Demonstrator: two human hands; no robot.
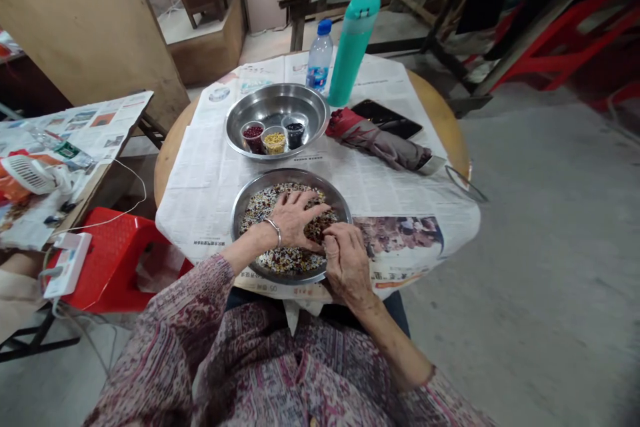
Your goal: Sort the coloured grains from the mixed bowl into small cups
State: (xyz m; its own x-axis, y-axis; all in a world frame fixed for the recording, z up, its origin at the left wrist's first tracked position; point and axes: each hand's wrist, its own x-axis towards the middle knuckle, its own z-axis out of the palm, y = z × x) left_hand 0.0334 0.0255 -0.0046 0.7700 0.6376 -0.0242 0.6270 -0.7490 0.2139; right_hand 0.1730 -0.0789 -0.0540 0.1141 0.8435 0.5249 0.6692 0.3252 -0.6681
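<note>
A steel basin in front of me holds a mix of white, yellow, dark red and black grains or beans. My left hand, with a bracelet at the wrist, lies over the mix with its fingers spread. At the basin's right rim, my right hand has its fingers curled and pressed together; what they hold, if anything, is hidden. Behind stands a second steel basin. Inside it are three clear cups: dark red beans, yellow beans and black beans.
Newspaper covers the round table. A water bottle, a teal flask, a folded umbrella and a dark phone lie or stand at the back right. A red stool and power strip are at left.
</note>
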